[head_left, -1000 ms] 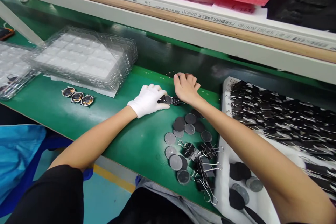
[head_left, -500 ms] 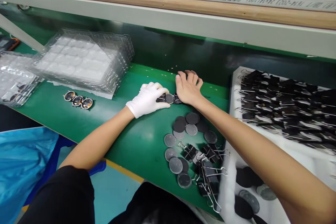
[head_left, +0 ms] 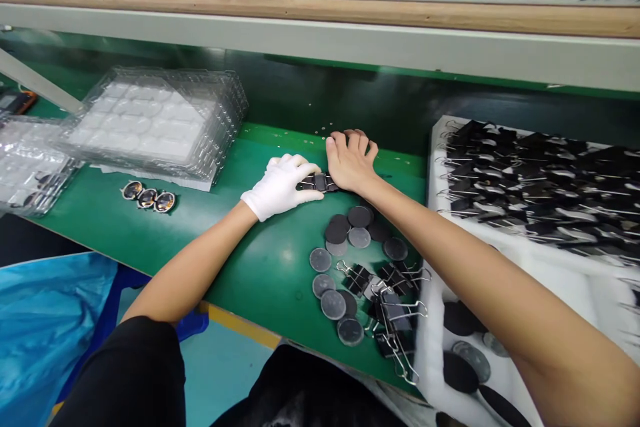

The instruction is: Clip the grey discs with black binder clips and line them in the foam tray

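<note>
My left hand (head_left: 284, 185), in a white glove, pinches a black binder clip (head_left: 320, 182) with silver wire handles, thumb on the near side and fingers on the far side. The heel of my bare right hand (head_left: 352, 159) presses against the clip's right end, fingers spread and pointing away from me. That palm hides the right part of the piece. Nearer to me lie several black and grey round discs (head_left: 333, 305). Beside them is a heap of binder clips (head_left: 395, 310), some joined to dark blocks.
A white foam tray (head_left: 431, 320) on the right holds rows of binder clips (head_left: 520, 180) and loose discs. Clear plastic trays (head_left: 150, 123) are stacked at the left. Three linked round amber-and-black pieces (head_left: 149, 199) lie before them. A shelf edge (head_left: 320, 33) runs overhead.
The round grey disc face seen between my hands is gone from sight; dark clip bodies show there. My right palm sits closer to my left hand. The view has shifted slightly.
</note>
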`<state>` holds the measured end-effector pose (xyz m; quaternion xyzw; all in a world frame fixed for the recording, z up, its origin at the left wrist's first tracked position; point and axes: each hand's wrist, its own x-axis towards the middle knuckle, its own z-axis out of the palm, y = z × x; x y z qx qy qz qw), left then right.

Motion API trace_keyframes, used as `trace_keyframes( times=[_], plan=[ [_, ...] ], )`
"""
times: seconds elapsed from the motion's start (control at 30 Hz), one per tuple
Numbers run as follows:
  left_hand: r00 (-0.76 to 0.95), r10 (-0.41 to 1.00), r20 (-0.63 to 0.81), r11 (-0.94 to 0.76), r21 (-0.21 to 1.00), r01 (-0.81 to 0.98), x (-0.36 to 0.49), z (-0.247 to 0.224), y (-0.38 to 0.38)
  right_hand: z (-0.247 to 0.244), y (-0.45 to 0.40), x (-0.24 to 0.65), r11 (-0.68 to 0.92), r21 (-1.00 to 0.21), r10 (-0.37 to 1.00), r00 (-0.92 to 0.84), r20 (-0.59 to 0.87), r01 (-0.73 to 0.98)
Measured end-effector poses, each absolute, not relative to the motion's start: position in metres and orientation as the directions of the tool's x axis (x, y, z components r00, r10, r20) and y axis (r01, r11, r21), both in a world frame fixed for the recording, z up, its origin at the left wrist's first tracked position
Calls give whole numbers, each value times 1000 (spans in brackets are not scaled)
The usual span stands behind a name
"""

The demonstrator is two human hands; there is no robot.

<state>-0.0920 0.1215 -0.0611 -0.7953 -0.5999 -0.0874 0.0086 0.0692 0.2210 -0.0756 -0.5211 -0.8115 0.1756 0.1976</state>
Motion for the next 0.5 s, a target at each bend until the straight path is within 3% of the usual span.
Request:
trace_keyframes(
  times=[0.13,0.23,0.37,0.5],
  plan=[
    [242,950,197,-269,126,955,-93,-59,121,-61,222,74,355,-588,925,-365,107,727],
    [168,955,243,-240,307,921,-97,-57,120,-47,207,88,518,-622,827,-530,188,587],
    [10,966,260,-146,510,848,-106,-57,119,-38,169,103,787,-445,547,-817,182,428],
    [54,970,235,-211,719,663,-110,-61,121,-17,140,136,816,-273,562,-810,168,509]
  ],
)
